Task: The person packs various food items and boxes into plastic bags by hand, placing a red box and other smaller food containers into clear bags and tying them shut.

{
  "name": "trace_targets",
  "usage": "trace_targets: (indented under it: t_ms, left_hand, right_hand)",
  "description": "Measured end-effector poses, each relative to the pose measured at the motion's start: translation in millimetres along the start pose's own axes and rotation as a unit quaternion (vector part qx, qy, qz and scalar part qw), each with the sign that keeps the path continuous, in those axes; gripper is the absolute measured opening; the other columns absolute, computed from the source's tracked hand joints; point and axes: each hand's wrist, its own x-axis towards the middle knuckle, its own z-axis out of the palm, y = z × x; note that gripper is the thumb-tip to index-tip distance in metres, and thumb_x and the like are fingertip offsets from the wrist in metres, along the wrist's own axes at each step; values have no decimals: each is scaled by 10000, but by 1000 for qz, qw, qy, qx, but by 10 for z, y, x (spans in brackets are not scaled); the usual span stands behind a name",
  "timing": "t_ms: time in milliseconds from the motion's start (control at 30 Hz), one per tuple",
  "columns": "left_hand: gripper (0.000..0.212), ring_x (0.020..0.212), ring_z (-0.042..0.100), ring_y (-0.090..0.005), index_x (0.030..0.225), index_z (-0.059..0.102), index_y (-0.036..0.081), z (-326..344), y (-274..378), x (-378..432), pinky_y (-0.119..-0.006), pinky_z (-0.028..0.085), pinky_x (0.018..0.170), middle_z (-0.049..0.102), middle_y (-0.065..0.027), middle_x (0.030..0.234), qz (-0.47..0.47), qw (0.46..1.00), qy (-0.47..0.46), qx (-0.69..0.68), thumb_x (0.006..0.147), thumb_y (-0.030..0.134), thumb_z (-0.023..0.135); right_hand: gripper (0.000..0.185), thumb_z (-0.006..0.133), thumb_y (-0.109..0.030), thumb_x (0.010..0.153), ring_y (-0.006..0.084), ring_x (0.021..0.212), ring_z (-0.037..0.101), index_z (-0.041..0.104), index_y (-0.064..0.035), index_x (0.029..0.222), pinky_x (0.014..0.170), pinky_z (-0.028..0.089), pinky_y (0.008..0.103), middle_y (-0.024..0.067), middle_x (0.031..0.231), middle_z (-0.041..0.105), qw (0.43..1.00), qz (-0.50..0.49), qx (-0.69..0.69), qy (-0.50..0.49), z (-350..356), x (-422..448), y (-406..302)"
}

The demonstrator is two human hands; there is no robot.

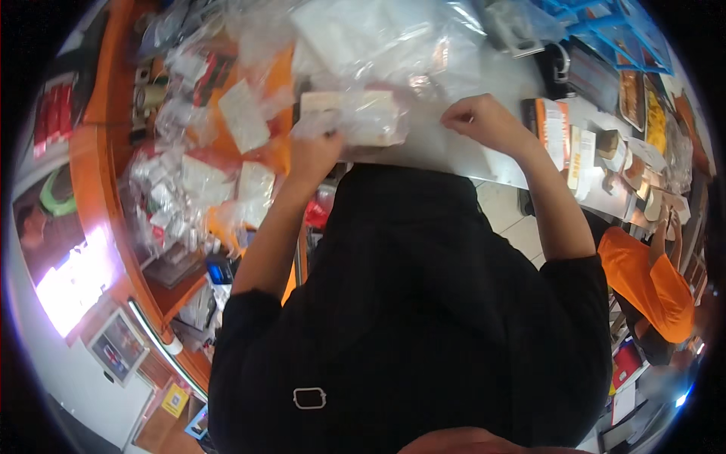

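My left hand (317,148) is at the near left end of a pale box in clear plastic wrap (371,118), at the metal table's front edge. The hand is blurred, and its fingers touch or hold the wrap; which of these I cannot tell. Right of the box, my right hand (479,122) hovers over the grey metal table (493,162) with its fingertips drawn together. Nothing shows between those fingertips. Large clear plastic bags (368,34) with white contents lie beyond the box.
Many small plastic packets (170,193) are heaped on the left. To the right stand an orange and white box (553,133), open cartons (612,148) and a blue plastic rack (618,28). Farther right, a person in an orange shirt (652,284) handles something at the bench.
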Motion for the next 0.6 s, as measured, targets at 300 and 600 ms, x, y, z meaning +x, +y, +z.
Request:
trace_targets:
  t_ms: [300, 600]
  left_hand:
    - [254, 692, 716, -134, 1036, 716, -53, -5, -245, 329, -288, 552, 588, 738, -128, 859, -253, 831, -196, -454, 873, 140, 746]
    - [398, 898, 679, -400, 1131, 691, 51, 188, -625, 212, -490, 540, 820, 700, -227, 913, 45, 976, -198, -73, 804, 279, 700]
  right_hand:
    - [183, 696, -233, 842, 320, 838, 678, 745, -96, 952, 765, 549, 420, 116, 898, 720, 963, -168, -177, 114, 1185, 537, -766]
    - [289, 684, -135, 840, 208, 773, 719, 710, 35, 1073, 688, 572, 356, 157, 934, 747, 998, 58, 30, -26, 949, 697, -955]
